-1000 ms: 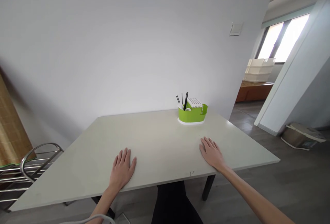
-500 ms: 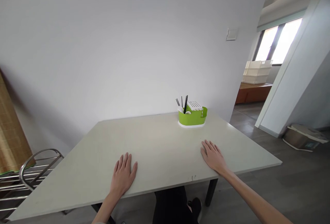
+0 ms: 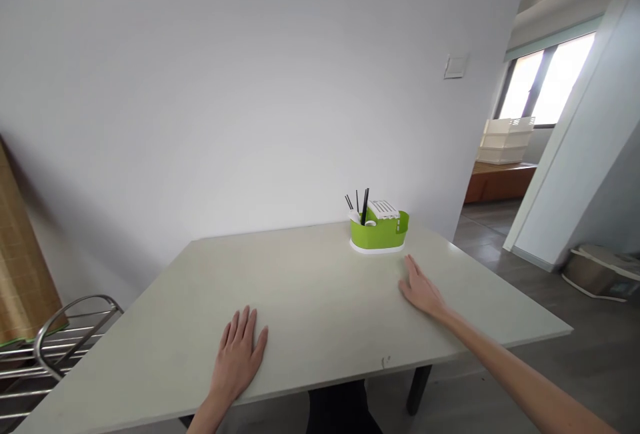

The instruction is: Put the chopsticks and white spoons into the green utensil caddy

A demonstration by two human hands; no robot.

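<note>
My left hand [image 3: 237,356] lies flat on the pale table [image 3: 300,287] near its front edge, fingers stretched out, holding nothing. Farther in on the right, my right hand [image 3: 421,289] is just above or at the tabletop, its fingers extended and its thumb apart, with nothing in it. Just beyond its fingertips stands a green utensil caddy [image 3: 377,237] with a white base. Black chopsticks [image 3: 365,206] and white spoons [image 3: 355,216] stick up from its left side. A white slotted piece [image 3: 384,209] tops its middle. The bottom of the caddy's compartments is hidden.
A white wall [image 3: 280,101] rises behind the table, with a switch plate [image 3: 455,67] on it. At the left are a metal rack [image 3: 75,327] and a rolled mat [image 3: 23,254]. Stacked white boxes [image 3: 506,141] sit by a window at the right.
My right hand has moved forward from its resting spot toward the green utensil caddy, its fingers drawing closer together. My left hand stays in place; the view has shifted slightly.
</note>
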